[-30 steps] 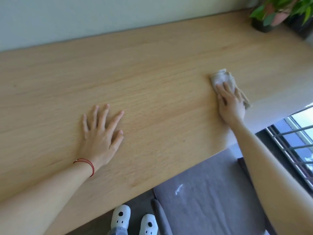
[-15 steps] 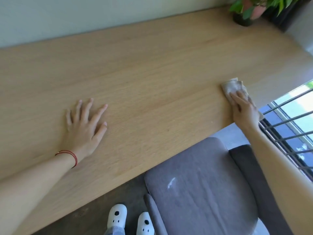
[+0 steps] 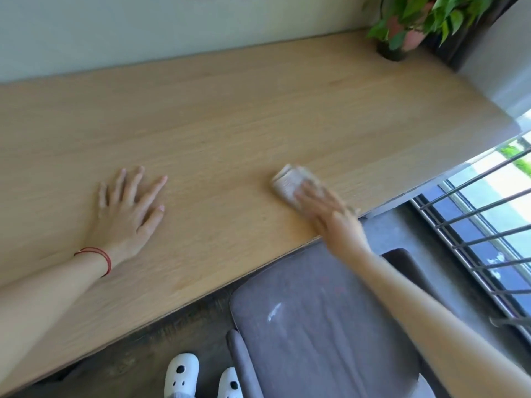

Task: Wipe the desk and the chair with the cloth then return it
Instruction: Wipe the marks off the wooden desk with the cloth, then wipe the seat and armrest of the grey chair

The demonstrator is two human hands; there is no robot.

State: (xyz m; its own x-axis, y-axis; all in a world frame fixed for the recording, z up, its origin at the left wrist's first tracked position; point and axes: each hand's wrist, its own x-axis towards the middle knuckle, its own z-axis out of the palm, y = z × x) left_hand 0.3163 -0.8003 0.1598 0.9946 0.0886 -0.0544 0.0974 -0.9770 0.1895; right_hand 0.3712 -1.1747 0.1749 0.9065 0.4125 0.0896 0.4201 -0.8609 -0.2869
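A long light wooden desk fills most of the view. A folded beige cloth lies on it near the front edge, pressed flat under the fingers of my right hand, which is blurred by motion. My left hand rests flat on the desk to the left with fingers spread and holds nothing; a red string circles its wrist. A grey upholstered chair stands under the desk's front edge, below my right arm, with a pale smear on its seat.
A potted green plant stands at the desk's far right corner. A window with metal bars is on the right. A pale wall runs behind the desk. White shoes show on the dark floor below.
My right hand has slid the cloth leftward along the desk's front part, from near the right end toward the middle. My left hand stays planted on the desk.
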